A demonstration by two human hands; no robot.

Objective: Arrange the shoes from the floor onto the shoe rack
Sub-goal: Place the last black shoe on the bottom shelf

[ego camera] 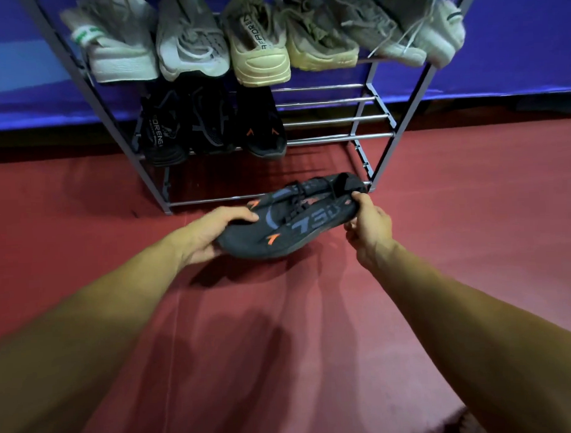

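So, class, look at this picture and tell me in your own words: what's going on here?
A person holds a dark shoe with orange marks just above the red floor, in front of the shoe rack. The left grip holds one end and the right grip pinches the other. On the rack, pale shoes fill the upper shelf, and three black shoes sit at the left of the shelf below, with bare bars beside them.
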